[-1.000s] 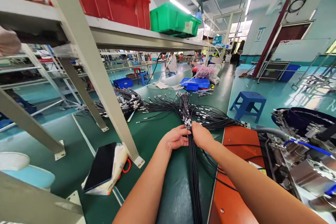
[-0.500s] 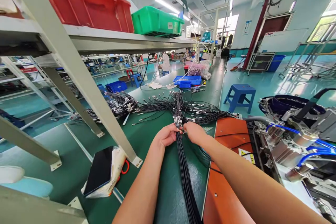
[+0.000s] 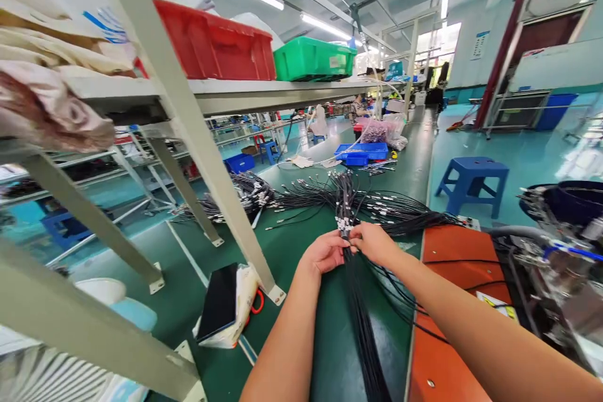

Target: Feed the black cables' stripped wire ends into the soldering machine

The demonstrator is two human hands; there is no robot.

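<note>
Both my hands are closed on the bundle of black cables (image 3: pixel 362 320) at the centre of the frame. My left hand (image 3: pixel 325 253) grips it from the left and my right hand (image 3: pixel 377 244) pinches it from the right, fingers curled tight just below the metal connector ends (image 3: pixel 345 224). Those ends sit together in a fairly even cluster above my fingertips.

From my hands the bundle runs straight down the green table (image 3: pixel 292 232) toward the bottom edge, its strands lying close and parallel. That much looks gathered to me.

A good deal looks ungathered. Loose cables (image 3: pixel 409 210) fan out above and to the right of my hands, some trailing over the orange plate (image 3: pixel 452 257) at lower right. A second heap of cables (image 3: pixel 247 191) lies left of centre, beside the shelf legs. I see no tie or band on the bundle, though my fingers hide part of it. I judge the work as partway through.
</note>
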